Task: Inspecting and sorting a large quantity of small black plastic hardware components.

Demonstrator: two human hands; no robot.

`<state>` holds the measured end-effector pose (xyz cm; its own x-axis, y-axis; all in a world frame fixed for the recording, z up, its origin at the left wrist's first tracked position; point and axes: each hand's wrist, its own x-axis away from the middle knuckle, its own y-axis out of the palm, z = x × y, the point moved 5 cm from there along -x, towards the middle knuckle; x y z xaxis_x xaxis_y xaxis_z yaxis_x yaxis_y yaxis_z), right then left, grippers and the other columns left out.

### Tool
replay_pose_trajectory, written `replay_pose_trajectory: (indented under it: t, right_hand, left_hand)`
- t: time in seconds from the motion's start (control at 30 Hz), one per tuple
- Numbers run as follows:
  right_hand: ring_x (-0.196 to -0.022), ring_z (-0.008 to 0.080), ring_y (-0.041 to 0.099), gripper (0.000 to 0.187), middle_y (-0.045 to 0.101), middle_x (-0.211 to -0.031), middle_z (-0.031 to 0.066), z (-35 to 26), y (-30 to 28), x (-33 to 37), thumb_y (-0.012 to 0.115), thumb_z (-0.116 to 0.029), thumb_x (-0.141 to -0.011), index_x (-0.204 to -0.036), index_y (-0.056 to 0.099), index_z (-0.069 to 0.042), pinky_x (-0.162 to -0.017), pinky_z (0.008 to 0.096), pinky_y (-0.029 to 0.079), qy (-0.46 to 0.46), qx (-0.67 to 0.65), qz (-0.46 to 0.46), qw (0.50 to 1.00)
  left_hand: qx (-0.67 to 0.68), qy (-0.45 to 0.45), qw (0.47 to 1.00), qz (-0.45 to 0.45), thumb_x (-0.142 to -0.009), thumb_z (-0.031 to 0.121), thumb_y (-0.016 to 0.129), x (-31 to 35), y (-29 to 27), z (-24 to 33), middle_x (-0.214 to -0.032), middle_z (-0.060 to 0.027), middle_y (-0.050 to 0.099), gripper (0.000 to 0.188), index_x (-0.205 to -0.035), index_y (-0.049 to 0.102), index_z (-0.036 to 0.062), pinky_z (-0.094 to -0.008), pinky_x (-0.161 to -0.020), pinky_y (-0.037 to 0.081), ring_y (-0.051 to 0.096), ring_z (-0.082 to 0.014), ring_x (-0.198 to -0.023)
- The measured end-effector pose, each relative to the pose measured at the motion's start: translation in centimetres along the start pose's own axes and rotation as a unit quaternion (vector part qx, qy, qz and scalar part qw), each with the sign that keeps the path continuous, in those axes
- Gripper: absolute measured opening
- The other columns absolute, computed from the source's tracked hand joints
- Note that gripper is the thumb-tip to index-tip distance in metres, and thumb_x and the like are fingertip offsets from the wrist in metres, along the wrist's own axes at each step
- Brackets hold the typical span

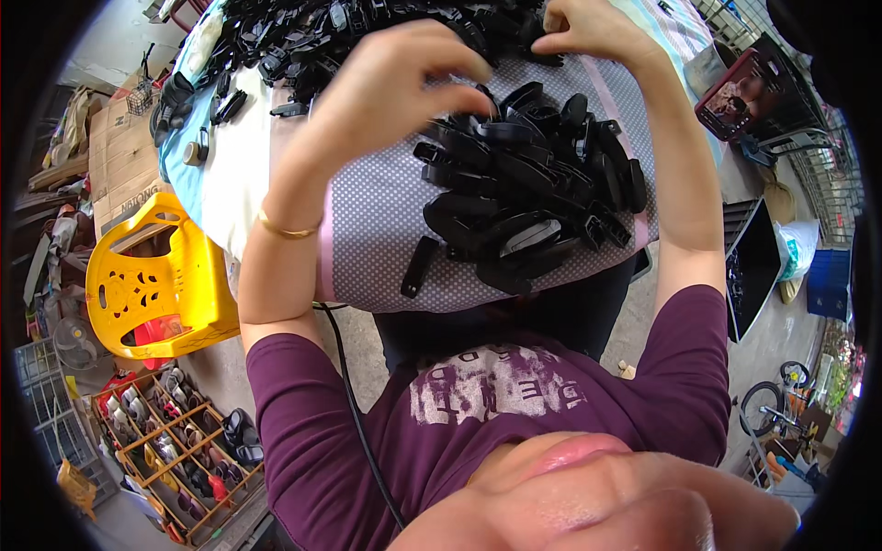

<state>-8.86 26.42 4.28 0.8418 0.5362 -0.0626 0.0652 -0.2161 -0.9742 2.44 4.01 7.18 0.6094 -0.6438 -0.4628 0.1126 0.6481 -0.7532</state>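
A near heap of black, curved, strap-like pieces [524, 174] lies on the dotted cloth in front of me; some look looped and have shiny parts. My left hand [400, 87] hovers over this heap's far left edge, slightly blurred, its thumb and fingers apart with nothing visible between them. Farther off, my right hand [593, 35] is at the edge of a larger pile of black pieces [303, 41]. Its thumb and forefinger are apart, and the frame's top edge cuts it off partly. One single black piece [420, 266] rests left of the near heap.
The cloth-covered table [367, 230] has a rounded near edge. A yellow plastic chair [197, 285] stands to the left, near a rack of shoes [175, 441]. On the right are a dark open bin [749, 266] and a blue crate [829, 283]. A black cable [344, 367] hangs beside my left arm.
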Motion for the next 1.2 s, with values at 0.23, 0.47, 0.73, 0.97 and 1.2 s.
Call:
replay_pose_trajectory:
  t: [0.23, 0.47, 0.73, 0.97, 1.2]
  right_hand:
    - [-0.090, 0.0358, 0.072, 0.044, 0.074, -0.093, 0.0207, -0.9, 1.6, -1.4, 0.082, -0.032, -0.074, -0.104, 0.070, -0.002, -0.080, 0.0451, 0.056, 0.032, -0.029, 0.067, 0.997]
    - [-0.085, 0.0341, 0.073, 0.032, 0.075, -0.088, 0.0195, 0.4, 2.2, -2.7, 0.081, -0.027, -0.072, -0.089, 0.075, -0.001, -0.076, 0.0421, 0.057, -0.003, -0.037, 0.131, 0.991]
    - [-0.061, 0.0118, 0.066, 0.021, 0.073, -0.071, 0.0079, 1.7, 0.2, -1.5, 0.078, -0.015, -0.083, -0.092, 0.076, 0.003, -0.058, 0.0291, 0.053, 0.024, -0.293, 0.144, 0.945]
    - [-0.072, 0.0106, 0.068, 0.027, 0.075, -0.091, 0.0060, -5.6, 1.4, -0.7, 0.070, -0.017, -0.099, -0.121, 0.070, -0.002, -0.064, 0.0240, 0.056, 0.024, -0.628, 0.061, 0.775]
    - [-0.073, 0.0108, 0.066, 0.020, 0.073, -0.089, 0.0054, -6.5, 3.7, -1.1, 0.071, -0.016, -0.098, -0.110, 0.069, -0.001, -0.066, 0.0250, 0.055, 0.015, -0.533, 0.099, 0.840]
  left_hand:
    - [-0.288, -0.231, 0.916, -0.158, -0.075, 0.026, 0.088, 4.5, -2.6, -0.4, -0.104, -0.0118, 0.068, 0.046, -0.111, 0.069, 0.0051, -0.0395, -0.089, 0.055, 0.068, -0.0294, -0.102]
    - [-0.371, -0.204, 0.905, -0.035, -0.082, 0.002, 0.075, 6.6, -0.6, -2.1, -0.100, -0.0176, 0.064, 0.034, -0.112, 0.060, 0.0006, -0.0443, -0.087, 0.055, 0.066, -0.0370, -0.097]
    - [-0.258, -0.204, 0.943, 0.057, -0.083, 0.005, 0.077, 3.1, -1.9, -7.0, -0.108, -0.0192, 0.070, 0.045, -0.127, 0.068, 0.0036, -0.0383, -0.093, 0.055, 0.069, -0.0318, -0.103]
    - [0.259, -0.326, 0.882, 0.219, -0.085, -0.002, 0.078, -0.6, 1.1, -7.4, -0.113, -0.0110, 0.070, 0.055, -0.135, 0.055, -0.0052, -0.0271, -0.087, 0.056, 0.069, -0.0163, -0.099]
    - [0.496, -0.235, 0.815, 0.186, -0.092, -0.004, 0.068, 0.2, 4.0, -8.9, -0.114, -0.0100, 0.069, 0.051, -0.140, 0.051, -0.0036, -0.0316, -0.088, 0.059, 0.070, -0.0205, -0.098]
